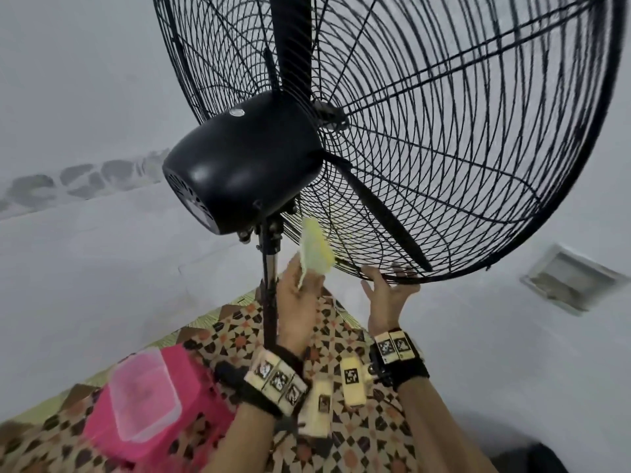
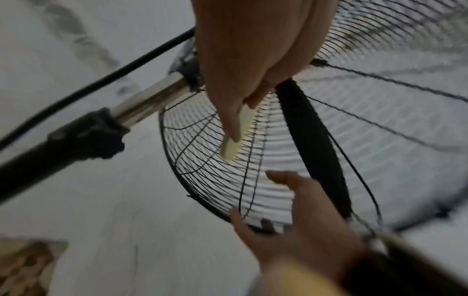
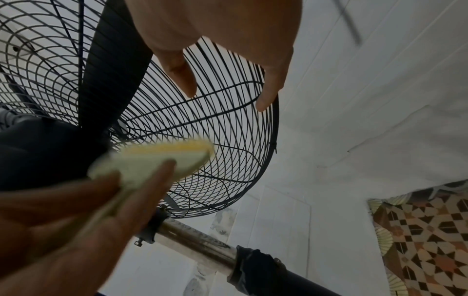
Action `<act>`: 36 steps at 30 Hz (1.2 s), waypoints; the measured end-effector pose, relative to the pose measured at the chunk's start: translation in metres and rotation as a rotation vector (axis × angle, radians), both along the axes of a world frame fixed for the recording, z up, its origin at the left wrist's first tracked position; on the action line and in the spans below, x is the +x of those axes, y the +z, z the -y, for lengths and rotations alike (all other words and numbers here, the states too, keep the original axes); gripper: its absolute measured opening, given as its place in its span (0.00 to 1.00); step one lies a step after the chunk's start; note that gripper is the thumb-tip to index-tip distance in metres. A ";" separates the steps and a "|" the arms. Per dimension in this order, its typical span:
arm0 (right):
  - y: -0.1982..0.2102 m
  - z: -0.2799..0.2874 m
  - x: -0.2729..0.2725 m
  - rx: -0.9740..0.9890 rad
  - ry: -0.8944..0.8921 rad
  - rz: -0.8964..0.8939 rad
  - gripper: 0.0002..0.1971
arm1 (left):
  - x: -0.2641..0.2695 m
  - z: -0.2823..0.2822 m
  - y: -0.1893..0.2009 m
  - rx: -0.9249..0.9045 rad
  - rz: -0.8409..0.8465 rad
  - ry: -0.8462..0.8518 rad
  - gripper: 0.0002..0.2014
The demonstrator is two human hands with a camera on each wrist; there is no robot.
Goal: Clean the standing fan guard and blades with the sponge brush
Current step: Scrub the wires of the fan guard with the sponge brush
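The standing fan's wire guard [image 1: 478,131] fills the upper right of the head view, tilted so that its back is seen. The black motor housing [image 1: 246,165] is set at its centre, at about 10 o'clock from the middle of the frame. Two black blades are seen through the wires: one [image 1: 293,42] points to 12 o'clock from the hub, and another [image 1: 386,213] runs down toward 5 o'clock. The pole [image 1: 269,285] drops from under the housing toward 6 o'clock.

The sponge brush [image 1: 314,250], pale yellow-green and blurred, is held against the back of the guard at roughly 7 o'clock on its circle, just beside the pole. Its handle is pinched by the left hand [image 1: 297,302], with thumb and fingers closed on it. In the left wrist view a finger [image 2: 233,120] is laid along the handle while the sponge brush [image 2: 230,148] meets the wires.

The right hand [image 1: 387,298] is raised to the guard's lower rim at about 6 o'clock, with its fingers spread apart and straight and nothing clasped in them. The fingertips [image 3: 266,100] are seen at the rim wires in the right wrist view, with the thumb to one side. Whether the rim is pressed or only touched cannot be told.

A pink box [image 1: 201,380] with a clear lid [image 1: 143,397] lies at 8 o'clock of the head view, on a patterned mat [image 1: 358,431] spread over the floor below both wrists. Pale walls [image 1: 85,97] stand behind the fan
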State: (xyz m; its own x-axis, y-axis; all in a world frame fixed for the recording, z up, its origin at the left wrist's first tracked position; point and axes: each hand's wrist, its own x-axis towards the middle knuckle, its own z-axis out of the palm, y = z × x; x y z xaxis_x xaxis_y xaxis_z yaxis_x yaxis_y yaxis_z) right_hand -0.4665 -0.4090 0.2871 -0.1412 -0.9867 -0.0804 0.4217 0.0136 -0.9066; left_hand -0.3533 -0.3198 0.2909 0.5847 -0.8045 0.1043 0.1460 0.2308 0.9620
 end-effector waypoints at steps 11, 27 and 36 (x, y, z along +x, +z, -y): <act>0.006 -0.001 0.000 -0.011 -0.032 0.015 0.47 | 0.003 -0.004 -0.008 -0.020 0.196 -0.098 0.24; 0.011 -0.005 -0.011 -0.006 0.067 -0.047 0.45 | 0.018 0.018 0.004 0.039 0.007 0.017 0.24; 0.008 -0.004 -0.019 0.066 0.088 -0.074 0.45 | -0.012 -0.011 -0.024 -0.081 0.053 -0.158 0.25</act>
State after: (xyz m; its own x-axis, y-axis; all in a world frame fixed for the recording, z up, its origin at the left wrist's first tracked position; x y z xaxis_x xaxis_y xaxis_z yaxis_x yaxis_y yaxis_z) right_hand -0.4852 -0.4048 0.2953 -0.0623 -0.9885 -0.1380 0.3481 0.1081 -0.9312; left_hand -0.3650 -0.3092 0.2668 0.4439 -0.8735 0.2000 0.1361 0.2863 0.9484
